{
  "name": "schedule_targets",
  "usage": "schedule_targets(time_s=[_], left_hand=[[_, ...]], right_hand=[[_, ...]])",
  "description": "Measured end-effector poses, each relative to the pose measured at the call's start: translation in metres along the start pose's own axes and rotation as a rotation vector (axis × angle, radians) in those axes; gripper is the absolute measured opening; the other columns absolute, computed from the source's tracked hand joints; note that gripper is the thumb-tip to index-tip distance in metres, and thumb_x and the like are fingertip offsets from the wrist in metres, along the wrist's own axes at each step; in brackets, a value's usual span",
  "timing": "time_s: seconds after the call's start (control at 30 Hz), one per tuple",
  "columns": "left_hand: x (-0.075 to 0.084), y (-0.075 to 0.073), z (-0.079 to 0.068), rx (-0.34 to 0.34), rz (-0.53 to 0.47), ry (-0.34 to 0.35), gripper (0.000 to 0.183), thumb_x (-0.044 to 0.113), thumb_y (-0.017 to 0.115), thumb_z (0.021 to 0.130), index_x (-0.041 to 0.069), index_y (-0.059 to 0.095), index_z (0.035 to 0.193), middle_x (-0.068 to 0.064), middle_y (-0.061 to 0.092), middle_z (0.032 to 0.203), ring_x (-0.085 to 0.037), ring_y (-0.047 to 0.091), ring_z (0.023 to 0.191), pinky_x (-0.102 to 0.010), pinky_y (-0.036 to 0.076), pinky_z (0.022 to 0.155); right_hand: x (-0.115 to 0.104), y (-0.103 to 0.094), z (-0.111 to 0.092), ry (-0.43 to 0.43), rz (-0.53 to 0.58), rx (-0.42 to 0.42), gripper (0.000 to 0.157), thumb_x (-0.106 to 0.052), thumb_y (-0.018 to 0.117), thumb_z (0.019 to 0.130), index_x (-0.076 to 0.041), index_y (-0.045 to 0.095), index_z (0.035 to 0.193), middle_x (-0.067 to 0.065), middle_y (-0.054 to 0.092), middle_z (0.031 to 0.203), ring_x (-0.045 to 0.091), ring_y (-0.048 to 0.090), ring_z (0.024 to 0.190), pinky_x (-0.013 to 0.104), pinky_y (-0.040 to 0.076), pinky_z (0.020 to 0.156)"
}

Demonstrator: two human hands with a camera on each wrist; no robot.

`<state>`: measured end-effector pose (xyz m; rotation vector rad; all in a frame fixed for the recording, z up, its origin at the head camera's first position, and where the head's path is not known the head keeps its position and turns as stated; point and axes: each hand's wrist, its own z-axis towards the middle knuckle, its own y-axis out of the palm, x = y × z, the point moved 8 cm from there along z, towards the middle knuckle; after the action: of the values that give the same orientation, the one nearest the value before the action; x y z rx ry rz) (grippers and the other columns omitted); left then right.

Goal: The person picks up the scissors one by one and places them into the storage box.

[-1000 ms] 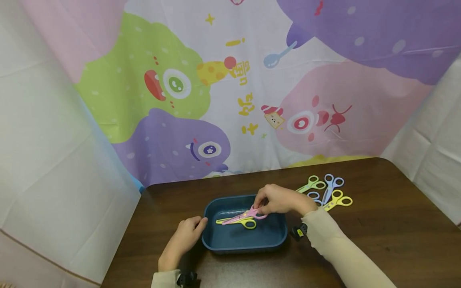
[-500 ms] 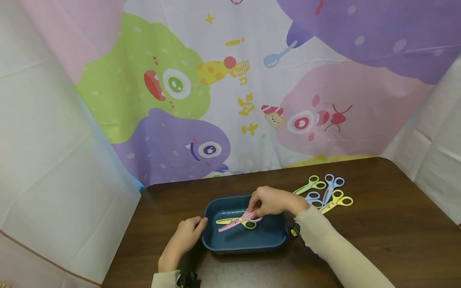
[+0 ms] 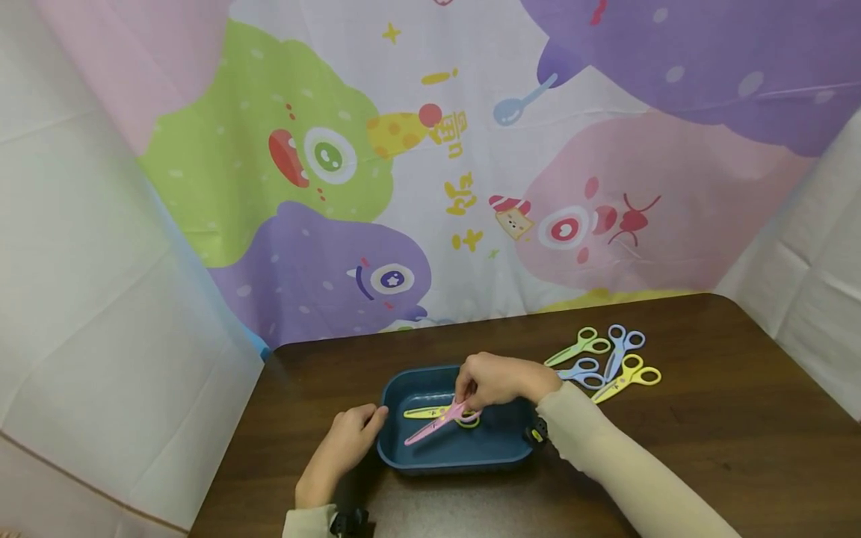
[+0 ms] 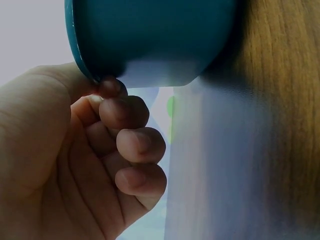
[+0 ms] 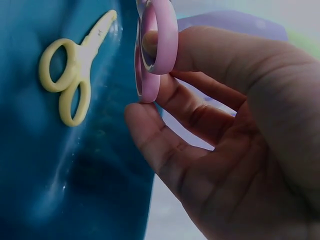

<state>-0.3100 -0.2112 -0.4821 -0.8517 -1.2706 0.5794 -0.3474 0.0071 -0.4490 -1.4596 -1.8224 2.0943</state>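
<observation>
A dark blue plastic basin (image 3: 457,457) stands on the table. My left hand (image 3: 351,436) holds its left rim; the left wrist view has thumb and curled forefinger pinching the basin's edge (image 4: 75,42). Over the basin, my right hand (image 3: 496,379) pinches pink scissors (image 3: 437,424) by a handle loop, blades pointing down and left. Yellow scissors (image 3: 425,412) lie on the basin floor, partly behind the pink ones in the head view. Seen from the right wrist, the yellow scissors (image 5: 77,62) lie apart from the pink handles (image 5: 165,37).
Right of the basin, a loose group of scissors lies on the brown table (image 3: 726,388): green scissors (image 3: 580,347), two blue pairs, one of them these upright blue scissors (image 3: 622,348), and yellow scissors (image 3: 628,376). A cartoon-printed cloth (image 3: 471,284) hangs behind the table.
My right hand has moved left over the basin with the pink scissors, whose tips have swung toward the front. The left hand and basin have stayed in place.
</observation>
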Motion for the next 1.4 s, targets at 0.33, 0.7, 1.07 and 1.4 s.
schedule_targets(time_s=[0.33,0.7,1.07,1.4], left_hand=[[-0.002,0.000,0.000,-0.001,-0.007,-0.001,0.044,0.026,0.056,0.107,0.014,0.043,0.067,0.007,0.034,0.060,-0.005,0.029,0.054,-0.023,0.028,0.056],[-0.001,0.001,-0.002,-0.008,0.003,-0.010,0.043,0.024,0.056,0.107,0.013,0.043,0.067,0.006,0.034,0.061,-0.007,0.028,0.054,-0.024,0.027,0.056],[-0.001,0.000,-0.002,0.003,-0.010,-0.012,0.044,0.024,0.056,0.107,0.013,0.044,0.067,0.007,0.033,0.060,-0.006,0.028,0.054,-0.023,0.027,0.056],[-0.001,-0.001,-0.001,0.009,0.003,-0.008,0.043,0.026,0.057,0.107,0.014,0.044,0.067,0.007,0.034,0.061,-0.006,0.030,0.055,-0.023,0.027,0.055]], right_hand=[[-0.004,0.011,0.007,0.018,-0.007,-0.053,0.009,-0.004,0.078,0.088,-0.012,0.081,0.092,-0.007,0.072,0.085,0.001,0.060,0.073,0.021,0.053,0.069],[-0.004,0.022,0.011,0.045,0.039,-0.106,0.014,-0.002,0.075,0.090,-0.014,0.081,0.093,-0.009,0.071,0.084,0.005,0.063,0.070,0.023,0.055,0.066],[-0.007,0.027,0.014,0.069,0.067,-0.145,0.013,-0.001,0.076,0.089,-0.013,0.080,0.090,-0.008,0.069,0.079,0.007,0.062,0.066,0.023,0.055,0.064],[-0.011,0.030,0.019,0.075,0.069,-0.164,0.017,0.003,0.073,0.088,-0.013,0.078,0.088,-0.007,0.070,0.079,0.008,0.059,0.065,0.024,0.051,0.061]])
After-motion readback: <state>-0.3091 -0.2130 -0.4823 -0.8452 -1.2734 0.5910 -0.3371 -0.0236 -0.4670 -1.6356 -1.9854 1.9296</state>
